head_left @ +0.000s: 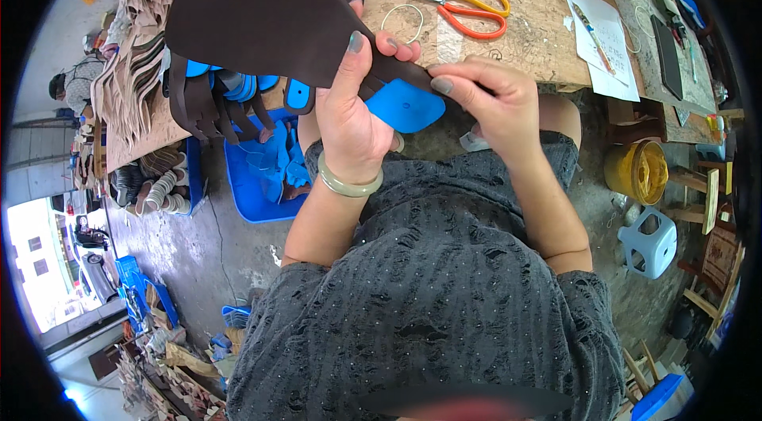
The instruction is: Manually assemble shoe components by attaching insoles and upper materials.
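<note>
My left hand [355,119] is closed on a dark brown, leather-like cut piece [246,16], broad and rounded at the left and narrowing to a strap at the right. The thumb lies on the near side of it, and fingertips show along the far edge. With thumb and index finger, my right hand [498,103] pinches the strap's end. Under the strap, just right of the left palm, a bright blue flap [406,106] with a small hole shows; how it joins the brown piece is hidden. Scissors [468,7] with yellow and orange handles lie on the table beyond my hands.
The wooden table [548,40] carries stacked tan pieces [143,64] at the left and paper sheets [607,56] at the right. More brown straps [214,107] hang over its edge. On the floor stand a blue bin [250,199], a yellow bucket [623,171] and a plastic stool [647,242].
</note>
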`<action>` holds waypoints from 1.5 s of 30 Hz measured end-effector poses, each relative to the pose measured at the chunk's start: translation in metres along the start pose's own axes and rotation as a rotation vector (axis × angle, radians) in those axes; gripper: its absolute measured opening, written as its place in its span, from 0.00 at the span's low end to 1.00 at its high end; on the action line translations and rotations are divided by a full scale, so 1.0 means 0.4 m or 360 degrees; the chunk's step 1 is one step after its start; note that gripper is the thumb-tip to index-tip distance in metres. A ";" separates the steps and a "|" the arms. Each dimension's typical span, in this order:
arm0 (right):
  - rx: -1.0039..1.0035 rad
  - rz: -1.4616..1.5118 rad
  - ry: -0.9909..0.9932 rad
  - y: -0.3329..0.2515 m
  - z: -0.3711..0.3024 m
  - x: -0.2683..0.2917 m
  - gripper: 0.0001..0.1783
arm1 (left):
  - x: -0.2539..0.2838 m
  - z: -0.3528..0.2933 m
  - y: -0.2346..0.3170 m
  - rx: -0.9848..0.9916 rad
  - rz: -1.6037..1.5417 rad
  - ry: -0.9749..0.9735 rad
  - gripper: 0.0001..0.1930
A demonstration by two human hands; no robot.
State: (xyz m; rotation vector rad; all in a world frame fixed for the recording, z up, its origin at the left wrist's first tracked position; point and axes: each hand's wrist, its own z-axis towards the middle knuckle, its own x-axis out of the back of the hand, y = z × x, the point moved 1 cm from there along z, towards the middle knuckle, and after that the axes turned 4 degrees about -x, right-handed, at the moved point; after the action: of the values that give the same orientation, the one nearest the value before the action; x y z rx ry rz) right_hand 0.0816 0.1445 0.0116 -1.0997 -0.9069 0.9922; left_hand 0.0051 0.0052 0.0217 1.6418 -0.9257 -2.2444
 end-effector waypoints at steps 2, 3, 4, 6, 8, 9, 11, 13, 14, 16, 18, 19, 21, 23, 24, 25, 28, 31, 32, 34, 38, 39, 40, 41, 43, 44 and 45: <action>-0.0095 0.0116 -0.0002 -0.019 0.010 0.003 0.09 | -0.002 0.007 0.006 -0.0037 0.0008 -0.0106 0.21; -0.0181 0.0229 -0.0002 -0.023 0.013 0.001 0.09 | -0.003 0.006 0.008 -0.0031 0.0007 -0.0105 0.21; -0.0192 0.0255 -0.0022 -0.022 0.014 -0.004 0.09 | -0.003 0.005 0.010 -0.0037 0.0017 -0.0077 0.21; -0.0109 0.0168 -0.0036 -0.015 0.013 -0.010 0.09 | -0.006 0.007 0.012 -0.0054 0.0030 -0.0052 0.21; -0.0013 0.0157 -0.0028 0.002 0.007 -0.019 0.09 | -0.004 0.005 0.012 -0.0018 0.0003 -0.0047 0.21; -0.0015 0.0160 -0.0030 0.003 0.005 -0.020 0.09 | -0.002 0.003 0.012 -0.0018 0.0005 -0.0044 0.21; -0.0045 0.0100 -0.0036 0.000 0.002 -0.022 0.09 | 0.001 0.002 0.013 0.0028 -0.0023 -0.0043 0.21; -0.0085 0.0159 -0.0039 -0.004 0.002 -0.022 0.09 | 0.003 0.000 0.015 0.0032 -0.0021 -0.0049 0.21; -0.0123 0.0210 -0.0039 -0.007 0.006 -0.017 0.09 | 0.002 0.003 0.014 0.0037 -0.0026 -0.0060 0.21; -0.0257 0.0266 -0.0031 -0.015 0.021 0.003 0.09 | -0.003 0.003 0.015 0.0045 0.0011 -0.0061 0.21; -0.0427 0.0282 -0.0034 -0.038 0.045 0.014 0.12 | -0.002 0.009 0.017 0.0055 0.0056 -0.0058 0.20; -0.0422 0.0286 -0.0027 -0.054 0.067 0.017 0.12 | 0.004 0.016 0.019 0.0072 0.0024 -0.0060 0.20; -0.0331 0.0471 -0.0268 -0.065 0.102 0.023 0.14 | 0.009 0.013 0.023 0.0122 -0.0009 -0.0062 0.19; -0.0351 0.0592 -0.0345 -0.038 0.142 0.027 0.13 | 0.009 0.008 0.034 0.0395 -0.0226 -0.0051 0.17; -0.0317 0.0783 -0.0434 -0.027 0.161 0.019 0.12 | 0.020 0.013 0.034 0.0486 -0.0284 -0.0095 0.17; -0.0279 0.0972 -0.0524 -0.022 0.168 0.014 0.12 | 0.029 0.018 0.027 0.0497 -0.0278 -0.0098 0.17; 0.0137 0.0138 -0.0077 -0.014 0.144 0.035 0.09 | 0.046 0.036 0.026 0.0585 -0.0447 0.0010 0.17; 0.0534 -0.0252 0.0294 -0.058 0.048 0.061 0.07 | 0.049 0.030 0.046 0.0577 -0.0597 0.0058 0.18; 0.0212 -0.0094 -0.0122 -0.073 0.013 0.060 0.06 | 0.049 0.032 0.051 0.0537 -0.0629 -0.0013 0.18; 0.0005 -0.0077 -0.0411 -0.082 -0.037 0.034 0.05 | 0.045 0.038 0.047 0.0540 -0.0751 -0.0123 0.19; 0.0343 -0.0382 -0.0100 -0.079 -0.057 -0.021 0.07 | 0.035 0.040 0.034 0.0551 -0.0727 -0.0118 0.19; 0.0398 -0.0407 -0.0003 -0.079 -0.058 -0.024 0.08 | 0.034 0.040 0.034 0.0566 -0.0690 -0.0104 0.19; 0.0451 -0.0428 -0.0057 -0.075 -0.054 -0.021 0.08 | 0.034 0.039 0.034 0.0579 -0.0653 -0.0090 0.19; 0.0452 -0.0430 -0.0060 -0.073 -0.051 -0.018 0.08 | 0.036 0.040 0.036 0.0577 -0.0655 -0.0089 0.19; 0.0356 -0.0365 -0.0167 -0.069 -0.046 -0.017 0.08 | 0.042 0.039 0.041 0.0600 -0.0587 -0.0121 0.18; 0.0357 -0.0367 -0.0174 -0.069 -0.043 -0.017 0.08 | 0.041 0.038 0.041 0.0595 -0.0590 -0.0119 0.18; 0.0452 -0.0453 -0.0169 -0.071 -0.041 -0.017 0.07 | 0.037 0.037 0.041 0.0614 -0.0581 -0.0122 0.18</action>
State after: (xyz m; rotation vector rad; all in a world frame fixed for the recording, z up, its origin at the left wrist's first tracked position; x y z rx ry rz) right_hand 0.1000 0.1292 0.0350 -0.6635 -0.9451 0.9145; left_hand -0.0168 -0.0099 0.0224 2.0428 -1.2275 -2.4954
